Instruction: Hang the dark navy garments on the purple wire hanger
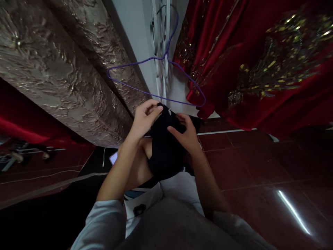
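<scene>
A black garment hangs in front of me, held up between both hands. My left hand pinches its upper left edge with curled fingers. Against the garment's upper right part my right hand presses with bent fingers, gripping the cloth. Just above the hands a purple wire hanger hangs from a white metal grille.
A gold embossed curtain fills the left. Red embroidered cloth hangs at the right. Dark red floor tiles stretch to the right. A phone with a white cable lies on a dark surface at lower left.
</scene>
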### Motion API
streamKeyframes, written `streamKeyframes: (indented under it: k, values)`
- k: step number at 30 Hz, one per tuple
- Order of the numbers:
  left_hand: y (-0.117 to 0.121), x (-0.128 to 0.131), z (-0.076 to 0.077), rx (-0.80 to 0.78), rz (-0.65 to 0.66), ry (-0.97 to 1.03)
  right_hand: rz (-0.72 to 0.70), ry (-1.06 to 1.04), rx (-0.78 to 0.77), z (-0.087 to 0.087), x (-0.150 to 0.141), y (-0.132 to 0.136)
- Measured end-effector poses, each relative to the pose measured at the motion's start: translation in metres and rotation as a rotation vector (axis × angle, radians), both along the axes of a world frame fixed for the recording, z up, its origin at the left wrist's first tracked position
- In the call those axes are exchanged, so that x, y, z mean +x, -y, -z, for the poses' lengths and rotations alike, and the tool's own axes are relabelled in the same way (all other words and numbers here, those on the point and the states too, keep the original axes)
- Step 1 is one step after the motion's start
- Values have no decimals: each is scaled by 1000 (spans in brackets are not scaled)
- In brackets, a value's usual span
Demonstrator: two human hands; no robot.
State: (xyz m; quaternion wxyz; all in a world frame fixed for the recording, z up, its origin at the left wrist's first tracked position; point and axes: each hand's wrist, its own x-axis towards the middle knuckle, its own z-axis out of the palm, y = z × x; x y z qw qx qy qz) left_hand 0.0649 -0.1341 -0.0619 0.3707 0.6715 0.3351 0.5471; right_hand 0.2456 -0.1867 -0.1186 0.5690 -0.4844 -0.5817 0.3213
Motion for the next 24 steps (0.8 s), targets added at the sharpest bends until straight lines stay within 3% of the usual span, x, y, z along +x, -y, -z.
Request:
streamKeyframes:
  k: [3,5,7,9,12,15,18,21,24]
  values:
    - [10,13,-17,177,-68,-48,-318,8,-15,-22,-18,-7]
    - [9,12,-19,244,-102,-85,-455,-76,-25,-37,-26,-10]
    - [4,1,-9,151,-24,-95,-540,-113,-61,-53,-26,-16]
    - [-1,-16,11,-54,103,-98,-564,-64,-72,-67,-17,-28]
    - [-6,-46,43,-253,217,-247,-392,-21,63,-78,1,-63]
    - [-8,-76,63,-203,255,-594,-246,-41,145,-71,6,-108]
    - [-14,-106,70,-130,182,-824,-295,2,48,-49,0,-138]
    - [-23,-137,70,-145,97,-959,-273,25,32,-30,6,-146]
    - [-32,-161,59,-73,-14,-1030,-164,78,124,-27,35,-138]
